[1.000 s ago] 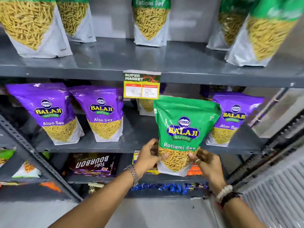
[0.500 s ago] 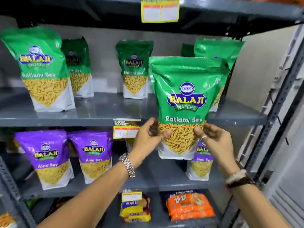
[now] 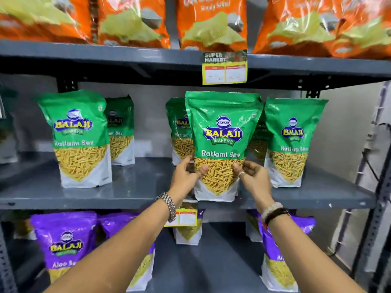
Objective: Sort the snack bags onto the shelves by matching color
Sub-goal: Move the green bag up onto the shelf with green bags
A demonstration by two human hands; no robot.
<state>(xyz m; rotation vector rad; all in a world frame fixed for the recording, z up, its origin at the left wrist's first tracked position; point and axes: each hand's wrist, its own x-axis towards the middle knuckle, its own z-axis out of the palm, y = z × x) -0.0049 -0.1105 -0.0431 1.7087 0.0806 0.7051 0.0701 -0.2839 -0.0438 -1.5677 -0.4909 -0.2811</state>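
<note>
1. Holding a green snack bag (image 3: 222, 142) upright in front of the middle shelf (image 3: 131, 187), the person has both hands on its lower half; the bag's base sits at about the shelf's front edge, and whether it already touches the shelf cannot be told.
2. On the left hand (image 3: 186, 176) the fingers are clamped on the bag's left edge, thumb pressed on the clear window over the sev, the rest wrapped behind.
3. On the right hand (image 3: 256, 178) the fingers pinch the right edge the same way, thumb in front; a ring shows on 1 finger.
4. Other green bags (image 3: 78, 138) stand on this same shelf to either side and behind, so the color matches; purple bags (image 3: 63, 246) fill the shelf below and orange bags (image 3: 211, 20) the shelf above.
5. Judging by its look, the pouch is a glossy, thin film: light for its size, soft-walled, likely slippery under dry fingers, and its contents are brittle strands that would crush under a hard squeeze.
6. Best hold, in my judgement, is where the hands are now: low on the side seams, near the weight and the flat gusset, so the bag stays vertical and can be set down on its base.
7. Gripping the empty top fold instead would probably let the full bottom swing and topple neighbours.
8. A gap between the bags behind looks wide enough to stand it in.
</note>
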